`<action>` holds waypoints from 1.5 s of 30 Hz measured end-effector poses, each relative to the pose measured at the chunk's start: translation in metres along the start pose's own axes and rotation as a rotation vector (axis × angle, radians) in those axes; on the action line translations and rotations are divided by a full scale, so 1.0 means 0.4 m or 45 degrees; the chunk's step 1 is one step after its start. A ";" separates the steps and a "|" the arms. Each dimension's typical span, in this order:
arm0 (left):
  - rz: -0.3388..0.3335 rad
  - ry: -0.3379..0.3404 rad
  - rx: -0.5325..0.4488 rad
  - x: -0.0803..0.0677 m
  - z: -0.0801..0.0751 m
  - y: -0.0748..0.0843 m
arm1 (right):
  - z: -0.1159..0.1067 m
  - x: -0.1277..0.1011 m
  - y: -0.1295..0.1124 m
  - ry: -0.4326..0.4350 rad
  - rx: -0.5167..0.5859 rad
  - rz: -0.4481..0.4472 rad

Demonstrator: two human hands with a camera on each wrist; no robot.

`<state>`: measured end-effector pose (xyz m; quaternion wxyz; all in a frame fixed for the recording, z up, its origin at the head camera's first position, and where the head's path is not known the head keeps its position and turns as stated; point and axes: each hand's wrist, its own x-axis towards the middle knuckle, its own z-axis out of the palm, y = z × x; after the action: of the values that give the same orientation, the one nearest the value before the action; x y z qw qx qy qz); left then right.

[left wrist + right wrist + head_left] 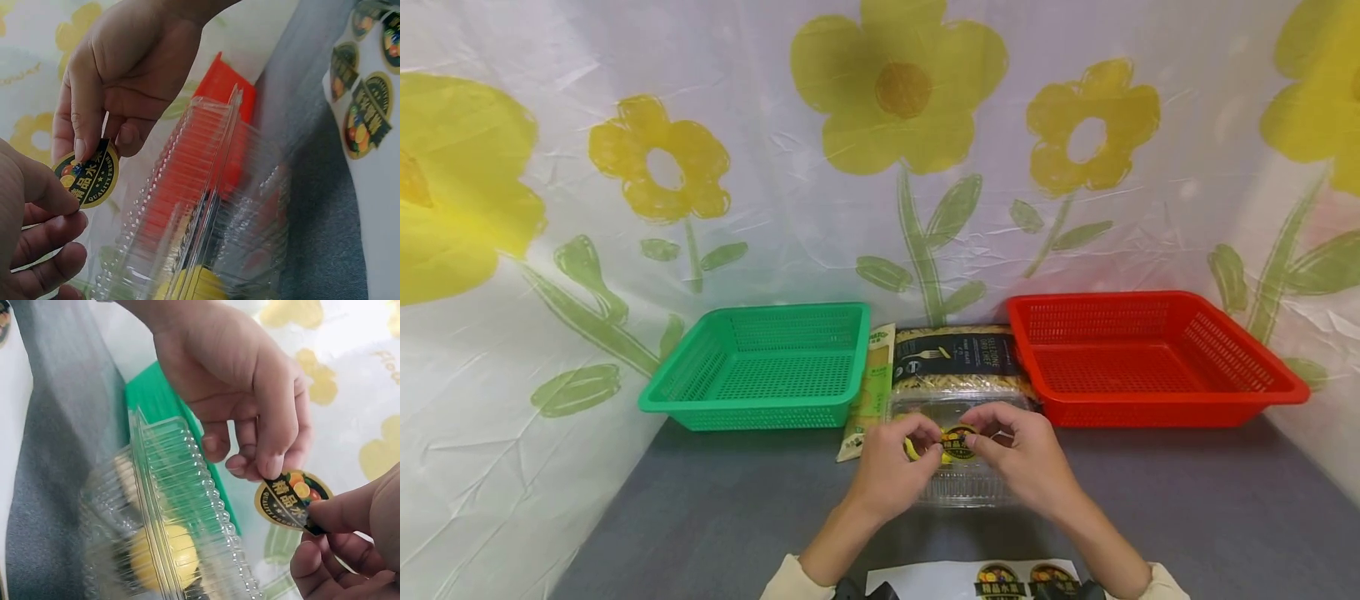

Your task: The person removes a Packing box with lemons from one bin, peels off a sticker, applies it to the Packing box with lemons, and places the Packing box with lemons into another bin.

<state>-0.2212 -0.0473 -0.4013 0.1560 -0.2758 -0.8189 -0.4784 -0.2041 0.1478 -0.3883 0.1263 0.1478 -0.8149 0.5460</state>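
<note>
A round black-and-gold fruit sticker (958,443) is held between my two hands, above a clear plastic clamshell box (966,490). My left hand (895,467) pinches one edge of it between thumb and finger. The opposite edge is pinched by my right hand (1026,458). Both wrist views show the sticker (103,178) held apart from the box, its printed face with fruit and lettering visible. Through the box wall a yellow, rounded item (164,557) shows inside; its exact kind is unclear. The lid looks closed.
A sheet of similar stickers (925,575) lies at the near table edge. Behind the box are a pasta bag (955,354) and a green-and-yellow packet (874,379). A green basket (760,417) stands left, a red basket (1157,412) right. A flowered sheet hangs behind.
</note>
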 end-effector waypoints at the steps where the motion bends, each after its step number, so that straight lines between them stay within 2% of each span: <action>1: -0.009 0.008 0.002 0.002 0.002 -0.003 | 0.003 0.003 0.001 0.012 -0.015 -0.004; 11: -0.047 0.083 0.044 0.005 0.036 -0.036 | 0.023 0.013 0.028 0.119 -0.141 0.001; 16: -0.047 0.125 0.153 0.012 0.040 -0.036 | 0.025 0.023 0.037 0.135 -0.161 -0.012; 31: -0.152 0.092 0.420 0.024 0.056 -0.048 | 0.044 0.049 0.067 0.209 -0.404 -0.057; 37: -0.188 0.084 0.539 0.022 0.065 -0.046 | 0.055 0.048 0.067 0.211 -0.570 -0.045; 45: -0.216 0.107 0.594 0.019 0.074 -0.037 | 0.070 0.044 0.072 0.218 -0.715 -0.052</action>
<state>-0.2362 -0.0250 -0.4223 0.2085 -0.1425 -0.9202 -0.2990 -0.2325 0.1302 -0.4167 0.2414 0.0771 -0.9174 0.3069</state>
